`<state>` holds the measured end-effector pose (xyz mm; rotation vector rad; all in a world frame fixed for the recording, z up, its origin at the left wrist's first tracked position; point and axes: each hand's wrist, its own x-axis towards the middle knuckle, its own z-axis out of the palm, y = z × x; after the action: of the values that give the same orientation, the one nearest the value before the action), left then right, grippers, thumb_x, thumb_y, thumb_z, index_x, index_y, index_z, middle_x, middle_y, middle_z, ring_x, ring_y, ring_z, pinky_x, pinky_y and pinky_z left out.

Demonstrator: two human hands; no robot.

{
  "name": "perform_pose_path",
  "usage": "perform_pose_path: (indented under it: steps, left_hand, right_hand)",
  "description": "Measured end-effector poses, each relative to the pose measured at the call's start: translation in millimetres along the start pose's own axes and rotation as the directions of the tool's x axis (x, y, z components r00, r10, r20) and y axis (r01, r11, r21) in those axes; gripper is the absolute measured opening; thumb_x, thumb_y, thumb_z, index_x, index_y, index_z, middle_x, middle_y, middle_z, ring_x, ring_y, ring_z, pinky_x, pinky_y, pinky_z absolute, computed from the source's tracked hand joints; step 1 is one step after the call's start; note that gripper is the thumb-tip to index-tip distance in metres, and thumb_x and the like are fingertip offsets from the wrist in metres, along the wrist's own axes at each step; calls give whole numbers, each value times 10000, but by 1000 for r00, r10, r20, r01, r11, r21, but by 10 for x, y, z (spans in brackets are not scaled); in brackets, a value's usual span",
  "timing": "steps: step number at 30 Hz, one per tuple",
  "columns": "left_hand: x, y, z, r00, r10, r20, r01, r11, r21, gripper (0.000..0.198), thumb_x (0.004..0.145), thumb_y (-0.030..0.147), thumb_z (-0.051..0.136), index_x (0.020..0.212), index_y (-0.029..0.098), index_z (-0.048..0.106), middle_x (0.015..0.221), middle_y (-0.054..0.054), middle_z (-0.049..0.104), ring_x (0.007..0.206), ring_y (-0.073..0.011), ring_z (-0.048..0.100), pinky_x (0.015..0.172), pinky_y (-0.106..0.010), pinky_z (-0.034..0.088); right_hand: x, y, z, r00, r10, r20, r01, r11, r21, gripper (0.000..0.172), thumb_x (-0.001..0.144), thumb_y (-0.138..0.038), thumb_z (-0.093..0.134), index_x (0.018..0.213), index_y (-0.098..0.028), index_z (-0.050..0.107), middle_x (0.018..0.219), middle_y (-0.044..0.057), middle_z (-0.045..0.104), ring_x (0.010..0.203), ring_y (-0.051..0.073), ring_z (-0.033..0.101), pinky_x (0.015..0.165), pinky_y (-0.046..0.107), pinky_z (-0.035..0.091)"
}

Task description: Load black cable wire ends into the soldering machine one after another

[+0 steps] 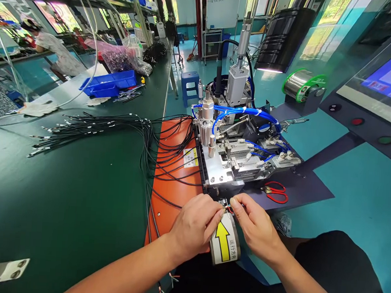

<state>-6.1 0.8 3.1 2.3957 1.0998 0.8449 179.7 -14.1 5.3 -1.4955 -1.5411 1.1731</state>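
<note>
My left hand (195, 224) and my right hand (257, 225) meet at the front edge of a small metal machine (237, 160) with blue air hoses. Both hands pinch the thin coloured wire ends of a cable (227, 206) between fingertips, just above a silver cylinder with a yellow arrow label (225, 244). The machine stands beside an orange plate (174, 163). A bundle of black cables (117, 128) fans out over the green bench to the left, some draped across the orange plate.
Red-handled scissors (275, 192) lie right of the machine. A solder spool (303, 84), a black lamp (283, 37) and a control panel with screen (385, 83) stand at the right. A blue bin (108, 84) sits far left; another person (52, 49) works beyond.
</note>
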Motion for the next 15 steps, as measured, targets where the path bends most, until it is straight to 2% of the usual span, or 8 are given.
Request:
perform_pose_path:
  steps: [6, 15]
  left_hand:
    - [-11, -3, -11, 998, -56, -29, 54, 997, -62, 260, 964, 141, 458, 1161, 170, 624, 922, -83, 574, 855, -192, 532, 755, -329, 481]
    - [-6, -36, -1, 995, -94, -28, 92, 994, -56, 294, 940, 89, 428, 1113, 163, 653, 903, -86, 564, 848, -204, 527, 731, -335, 479]
  right_hand:
    - [117, 91, 40, 999, -31, -26, 31, 999, -22, 308, 1024, -432, 391, 838, -219, 512, 775, -13, 524, 733, 164, 490, 667, 278, 404]
    - [180, 134, 107, 998, -36, -44, 35, 999, -28, 294, 1025, -409, 383, 838, -220, 508, 786, -6, 534, 751, 174, 507, 685, 286, 409]
